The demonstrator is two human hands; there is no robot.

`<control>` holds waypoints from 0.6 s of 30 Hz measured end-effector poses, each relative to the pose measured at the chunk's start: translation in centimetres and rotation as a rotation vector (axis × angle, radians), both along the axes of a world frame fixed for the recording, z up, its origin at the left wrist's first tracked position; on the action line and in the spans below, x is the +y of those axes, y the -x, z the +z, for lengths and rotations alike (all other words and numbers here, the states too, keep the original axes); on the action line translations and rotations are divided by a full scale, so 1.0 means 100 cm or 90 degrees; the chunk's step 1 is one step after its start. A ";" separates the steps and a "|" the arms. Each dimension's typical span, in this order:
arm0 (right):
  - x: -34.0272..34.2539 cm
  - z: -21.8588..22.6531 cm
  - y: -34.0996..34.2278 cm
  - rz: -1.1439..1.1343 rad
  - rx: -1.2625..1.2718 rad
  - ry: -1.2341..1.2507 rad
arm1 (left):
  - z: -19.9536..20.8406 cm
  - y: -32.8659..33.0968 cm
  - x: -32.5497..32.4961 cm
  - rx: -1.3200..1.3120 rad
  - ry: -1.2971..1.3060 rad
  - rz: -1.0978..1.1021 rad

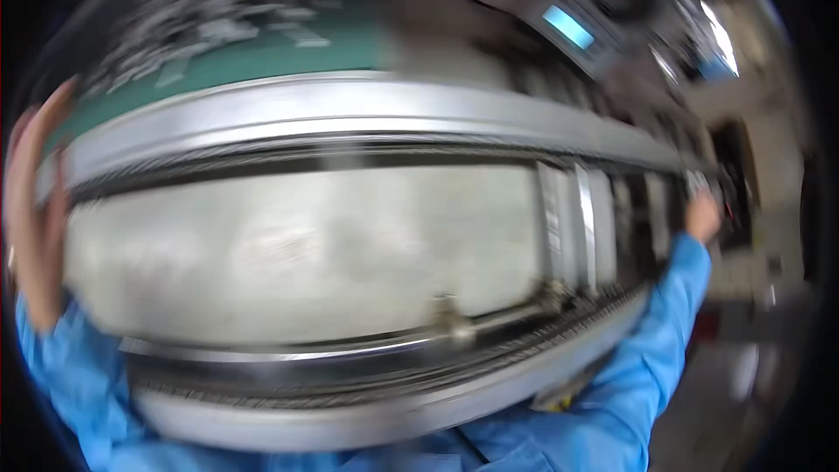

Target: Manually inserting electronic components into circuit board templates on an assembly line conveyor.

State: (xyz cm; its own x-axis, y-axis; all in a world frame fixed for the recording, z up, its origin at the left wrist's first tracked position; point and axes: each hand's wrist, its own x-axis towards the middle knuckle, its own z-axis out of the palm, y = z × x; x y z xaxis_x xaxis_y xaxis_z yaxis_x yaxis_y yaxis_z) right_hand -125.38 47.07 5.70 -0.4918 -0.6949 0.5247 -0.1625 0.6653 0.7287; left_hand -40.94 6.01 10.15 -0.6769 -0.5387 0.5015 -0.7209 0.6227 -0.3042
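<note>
My left hand (pixel 40 201) is at the far left, beside the left end of the far metal rail (pixel 288 105). Its fingers are stretched upward with the thumb apart, and I see nothing held in it. On the far right, my right hand (pixel 702 214) reaches to the right end of the conveyor-like frame. Motion blur smears its fingers, so whether it grips anything there is unclear. Between my arms lies a long pale flat surface (pixel 288 253), bordered by metal rails with dark chain-like strips.
Beyond the far rail, many small whitish pieces (pixel 218 26) lie on a green mat (pixel 350 52). A device with a lit screen (pixel 568 27) stands at the back right. Metal crossbars (pixel 584 227) span the frame's right part. The near rail (pixel 288 419) runs close to my body.
</note>
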 end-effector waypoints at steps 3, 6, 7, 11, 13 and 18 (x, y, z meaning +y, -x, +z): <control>-0.006 0.027 -0.002 0.062 -0.029 0.187 | 0.008 0.017 0.007 0.030 0.074 -0.010; -0.084 0.054 -0.077 0.297 -0.178 0.328 | 0.020 0.022 0.019 0.105 0.049 -0.037; -0.119 0.063 -0.096 0.458 -0.217 0.271 | 0.016 0.020 0.013 0.135 0.028 -0.067; -0.269 0.068 -0.338 0.760 -0.346 0.167 | -0.020 0.001 -0.033 0.112 -0.065 -0.001; -0.308 0.070 -0.435 0.897 -0.435 0.080 | -0.031 -0.015 -0.058 0.098 -0.145 0.100; -0.377 0.037 -0.571 1.020 -0.546 0.010 | -0.032 -0.033 -0.083 0.126 -0.168 0.129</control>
